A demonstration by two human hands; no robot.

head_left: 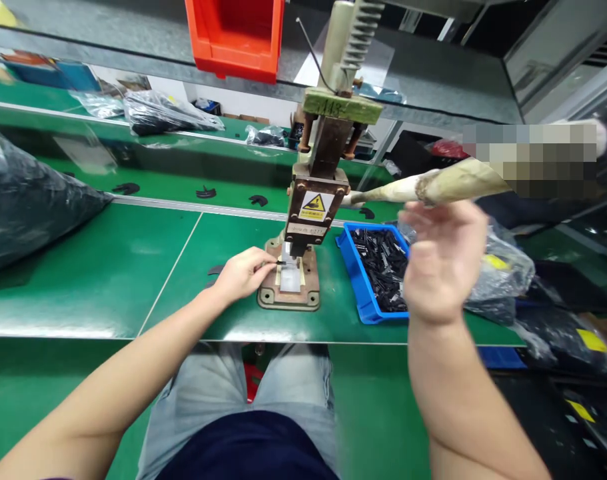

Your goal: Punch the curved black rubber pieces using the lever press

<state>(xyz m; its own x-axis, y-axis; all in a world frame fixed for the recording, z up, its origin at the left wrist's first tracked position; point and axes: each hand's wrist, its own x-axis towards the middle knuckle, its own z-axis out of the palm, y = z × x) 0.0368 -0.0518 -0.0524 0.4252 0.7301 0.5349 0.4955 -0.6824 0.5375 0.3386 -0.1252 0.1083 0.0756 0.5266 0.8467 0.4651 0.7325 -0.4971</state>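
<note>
A hand press [317,200] with a yellow warning label stands on the green bench. Between thumb and fingertips my left hand [246,272] pinches a small black part [281,263] over the press base [289,299], beneath the ram. My right hand [440,260] is raised, palm up, just below the wrapped press lever [453,181]; its fingers are partly hidden and blurred, so I cannot tell whether they grip the lever. To the right of the base sits a blue bin [367,300] filled with small black parts.
A large dark plastic bag [33,200] lies at the left. Curved black pieces [206,193] lie along the green strip behind the bench. An orange bin [236,57] sits on the shelf above. Clear bags of parts [500,273] are at the right.
</note>
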